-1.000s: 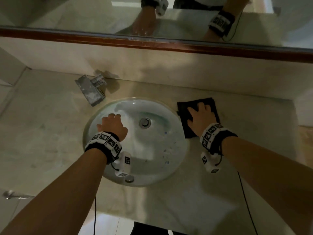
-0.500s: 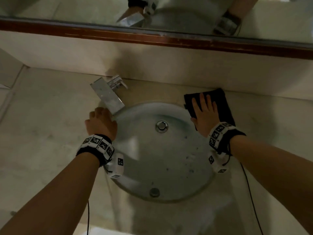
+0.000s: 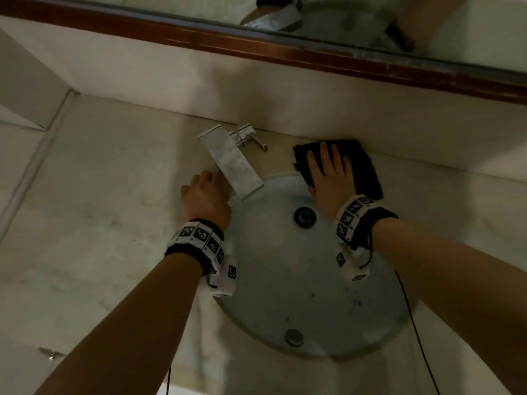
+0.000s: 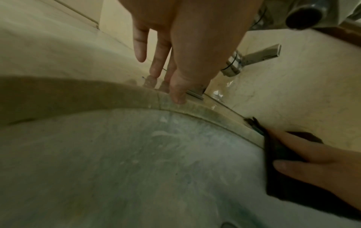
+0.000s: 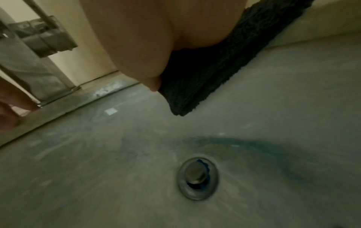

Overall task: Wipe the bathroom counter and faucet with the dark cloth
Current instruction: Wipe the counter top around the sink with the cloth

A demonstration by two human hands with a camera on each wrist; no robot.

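While the right hand (image 3: 330, 178) presses flat, fingers straight, on the folded dark terry cloth (image 3: 362, 163) at the back of the pale stone counter (image 3: 99, 195) beside the round basin (image 3: 313, 295), the flat chrome faucet (image 3: 231, 163) looks unwiped. In the left wrist view, the left hand (image 4: 175, 46) rests relaxed, holding nothing, fingertips on the basin's rim. The right wrist view shows the nubby cloth overhanging the streaked basin: wiping seems barely begun.

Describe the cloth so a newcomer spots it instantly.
Start at the round sink basin set in the pale counter. At its back right rim, by the wall, the dark cloth lies under the flat right hand. It's the only black, fuzzy item there.
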